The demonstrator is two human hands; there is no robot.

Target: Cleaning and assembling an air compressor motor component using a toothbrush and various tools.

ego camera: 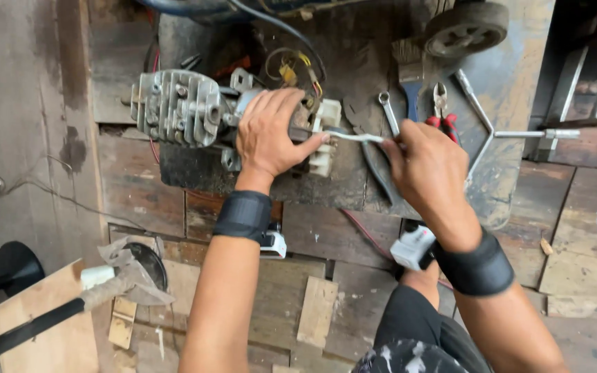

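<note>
Here, the largest thing is the worn wooden floor [575, 235] of planks, on which a dark, oil-stained board [354, 62] lies. On that board sits a small engine [195, 110], its finned grey cylinder head pointing left, with yellow and red wires curling just behind it.

Both forearms reach forward from the bottom edge, each with a black wrist strap carrying a small white device. The left hand [271, 135] lies palm-down over the engine's middle, fingers together and curved over the casing, thumb stretched right toward a whitish block on the engine's right side. The right hand [426, 169] is turned knuckles-up, wrist bent slightly inward, fingers clamped on a slim metal wrench [357, 137] held nearly level; its far end meets the engine just beside the left thumb.

Beyond the right hand lie a Y-shaped socket wrench [492, 131], a blue-handled paintbrush [410, 83], red-handled pliers [441, 110] and a small spanner [388, 114], close together. A black wheel [464, 27] stands at the top. At the lower left a hammer [70, 307] with a wrapped head rests on a pale board.
</note>
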